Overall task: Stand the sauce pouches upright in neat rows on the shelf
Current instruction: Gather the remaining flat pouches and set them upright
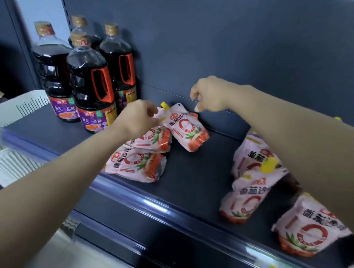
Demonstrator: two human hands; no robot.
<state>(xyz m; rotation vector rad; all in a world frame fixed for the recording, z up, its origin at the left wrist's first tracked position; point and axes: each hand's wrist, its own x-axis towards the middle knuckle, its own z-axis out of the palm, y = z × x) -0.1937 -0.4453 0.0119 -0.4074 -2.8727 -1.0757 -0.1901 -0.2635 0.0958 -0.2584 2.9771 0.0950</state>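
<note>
Head view. Dark shelf (188, 175) with a dark back panel. Left hand (136, 117) at the top corner of a tilted pink sauce pouch (186, 128), fingers pinched on it just beside the yellow spout (164, 105); the pouch leans back, not upright. Two more pouches lie flat in front of it: middle pouch (153, 139) and front pouch (137, 164), near the shelf edge. Right hand (209, 95) hovers above the tilted pouch, fingers curled loosely together, holding nothing. On the right stand three pouches (252, 187), partly behind the right forearm, blurred. Soy sauce bottles (88, 83) stand at the left rear.
</note>
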